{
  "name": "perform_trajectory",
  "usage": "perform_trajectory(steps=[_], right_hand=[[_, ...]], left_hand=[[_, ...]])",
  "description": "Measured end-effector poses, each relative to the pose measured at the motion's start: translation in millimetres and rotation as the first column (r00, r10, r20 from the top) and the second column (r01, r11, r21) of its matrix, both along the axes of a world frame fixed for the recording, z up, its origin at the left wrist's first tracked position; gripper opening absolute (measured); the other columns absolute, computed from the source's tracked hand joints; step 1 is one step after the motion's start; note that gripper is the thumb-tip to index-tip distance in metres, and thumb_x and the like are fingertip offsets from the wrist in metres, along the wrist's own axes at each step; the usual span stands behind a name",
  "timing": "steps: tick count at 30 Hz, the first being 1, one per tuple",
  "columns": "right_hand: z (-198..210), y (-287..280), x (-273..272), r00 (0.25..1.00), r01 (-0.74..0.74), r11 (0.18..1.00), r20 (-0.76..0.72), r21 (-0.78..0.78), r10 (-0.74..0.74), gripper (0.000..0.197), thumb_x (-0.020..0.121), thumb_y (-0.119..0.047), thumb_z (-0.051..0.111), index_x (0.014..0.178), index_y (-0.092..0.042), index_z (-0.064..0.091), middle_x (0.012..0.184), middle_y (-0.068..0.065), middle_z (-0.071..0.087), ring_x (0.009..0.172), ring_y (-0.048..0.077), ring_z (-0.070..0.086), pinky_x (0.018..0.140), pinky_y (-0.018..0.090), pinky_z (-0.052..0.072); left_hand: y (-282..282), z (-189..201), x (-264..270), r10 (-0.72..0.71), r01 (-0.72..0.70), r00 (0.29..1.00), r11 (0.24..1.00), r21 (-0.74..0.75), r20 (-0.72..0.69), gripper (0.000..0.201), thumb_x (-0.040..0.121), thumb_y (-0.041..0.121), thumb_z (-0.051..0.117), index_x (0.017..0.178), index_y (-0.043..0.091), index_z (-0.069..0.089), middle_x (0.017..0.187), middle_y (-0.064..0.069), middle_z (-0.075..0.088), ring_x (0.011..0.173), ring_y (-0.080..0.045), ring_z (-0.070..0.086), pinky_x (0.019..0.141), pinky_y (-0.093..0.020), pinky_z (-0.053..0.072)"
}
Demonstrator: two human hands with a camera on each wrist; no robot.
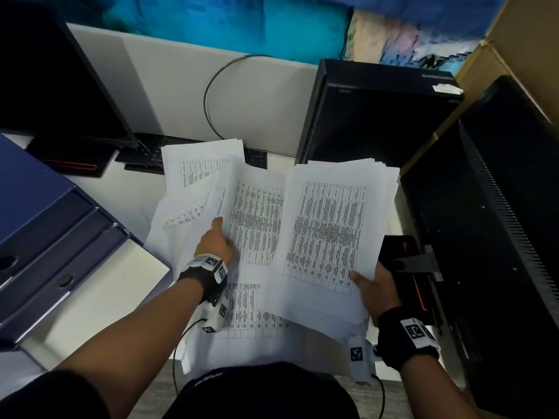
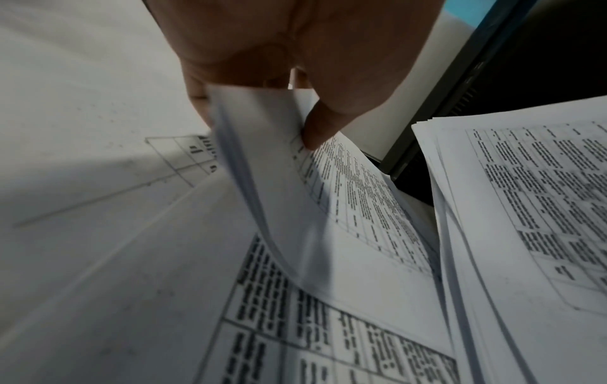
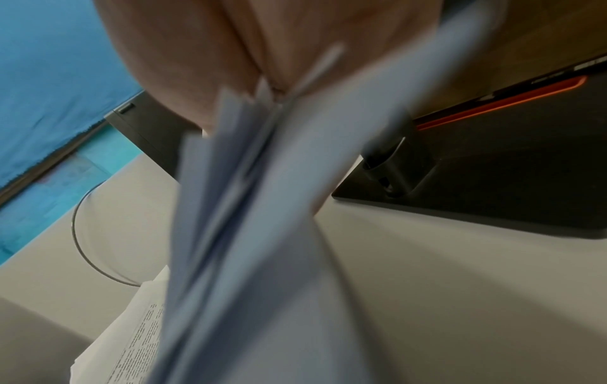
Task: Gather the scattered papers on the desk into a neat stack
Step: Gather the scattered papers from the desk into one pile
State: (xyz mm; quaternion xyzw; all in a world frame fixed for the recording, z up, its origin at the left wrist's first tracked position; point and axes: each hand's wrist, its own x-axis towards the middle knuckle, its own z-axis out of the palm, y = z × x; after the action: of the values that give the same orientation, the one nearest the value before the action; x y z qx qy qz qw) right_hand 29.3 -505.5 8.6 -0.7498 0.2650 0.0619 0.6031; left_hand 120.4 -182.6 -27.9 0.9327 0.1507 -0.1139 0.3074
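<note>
White printed sheets with tables cover the middle of the desk. My right hand point(image 1: 373, 293) grips the near corner of a thick, fanned bundle of papers point(image 1: 328, 234), thumb on top; up close in the right wrist view the bundle point(image 3: 249, 233) is blurred and its sheets splay apart. My left hand point(image 1: 216, 240) pinches the edge of a loose sheet point(image 1: 257, 219) and lifts it, and the sheet point(image 2: 279, 181) curls up between thumb and fingers in the left wrist view. More loose sheets point(image 1: 199, 167) lie scattered beneath and behind, overlapping at angles.
A dark blue file box point(image 1: 51, 225) stands at the left. A black monitor point(image 1: 51, 74) and keyboard point(image 1: 145, 152) sit at the back left, a black computer tower point(image 1: 375, 113) at the back right, another monitor point(image 1: 490, 225) with its stand point(image 1: 405, 261) close on the right.
</note>
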Motion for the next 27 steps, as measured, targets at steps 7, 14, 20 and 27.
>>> perform_trajectory(steps=[7,14,20,27], right_hand=[[1.6,3.6,3.1,1.000,-0.009,1.000,0.024,-0.003,0.009,0.031,0.090,0.005,0.059,0.116,-0.010,0.064,0.101,-0.003,0.071,0.098,0.022,0.068,0.089,0.041,0.054],[1.8,3.7,4.5,0.999,-0.014,1.000,0.039,-0.028,0.015,0.030,0.089,0.003,0.060,0.100,-0.024,0.065,0.101,-0.005,0.071,0.099,0.021,0.068,0.092,0.043,0.053],[11.3,16.5,10.9,0.996,-0.054,0.998,0.063,-0.021,0.055,0.030,0.090,0.005,0.059,0.110,-0.015,0.063,0.094,-0.013,0.067,0.089,0.006,0.064,0.081,0.021,0.054],[32.4,38.8,24.3,0.980,-0.089,0.989,0.186,0.117,0.066,0.028,0.088,0.000,0.066,0.114,-0.012,0.064,0.099,-0.009,0.072,0.091,0.010,0.070,0.071,0.015,0.056]], left_hand=[[8.3,23.3,4.7,0.048,-0.041,0.996,0.994,-0.099,0.070,0.041,0.084,-0.003,0.046,0.119,0.020,0.042,0.073,-0.006,0.059,0.057,-0.025,0.056,0.049,-0.029,0.042],[66.2,77.7,27.8,0.309,-0.251,0.919,0.938,-0.239,0.247,0.047,0.087,0.001,0.050,0.125,0.029,0.051,0.112,-0.010,0.064,0.100,-0.034,0.061,0.093,-0.041,0.050],[76.4,120.4,31.7,0.256,-0.098,0.928,0.868,-0.486,0.271,0.040,0.087,0.006,0.057,0.122,0.024,0.052,0.120,0.001,0.066,0.109,-0.022,0.063,0.096,-0.048,0.050],[14.0,94.6,5.4,-0.133,0.127,0.991,0.835,-0.536,0.028,0.034,0.091,0.017,0.061,0.121,0.029,0.051,0.114,0.007,0.064,0.101,-0.018,0.063,0.080,-0.035,0.052]])
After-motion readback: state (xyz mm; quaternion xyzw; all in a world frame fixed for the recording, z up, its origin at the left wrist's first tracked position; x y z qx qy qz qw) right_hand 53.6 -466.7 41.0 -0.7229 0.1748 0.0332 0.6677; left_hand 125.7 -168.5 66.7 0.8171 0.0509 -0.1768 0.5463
